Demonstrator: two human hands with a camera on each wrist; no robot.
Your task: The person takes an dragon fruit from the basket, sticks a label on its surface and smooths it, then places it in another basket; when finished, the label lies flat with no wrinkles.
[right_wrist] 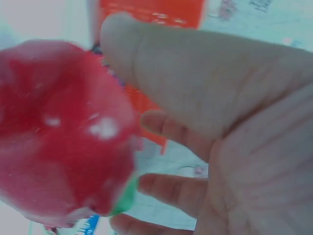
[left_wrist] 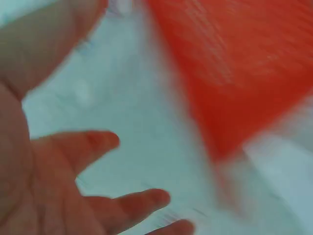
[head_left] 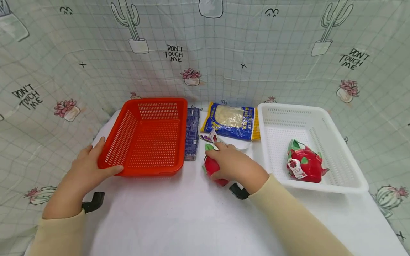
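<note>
A red toy-like dragon fruit (head_left: pixel 211 166) with a green leaf sits on the white table, left of my right hand (head_left: pixel 235 163). In the right wrist view, the thumb and spread fingers are close to the dragon fruit (right_wrist: pixel 63 132), without being curled round it; whether the fingertips touch it I cannot tell. My left hand (head_left: pixel 85 170) is at the near left corner of a red perforated basket (head_left: pixel 153 172). Its fingers are spread in the left wrist view, where the blurred red basket (left_wrist: pixel 234 73) stands off from the palm.
To the right stands a white basket (head_left: pixel 320 188) containing another dragon fruit (head_left: pixel 307 165) with a label. A blue and yellow packet (head_left: pixel 232 121) lies at the back, and a flat blue patterned item (head_left: pixel 191 135) lies beside the red basket. A patterned cloth (head_left: pixel 224 46) hangs behind.
</note>
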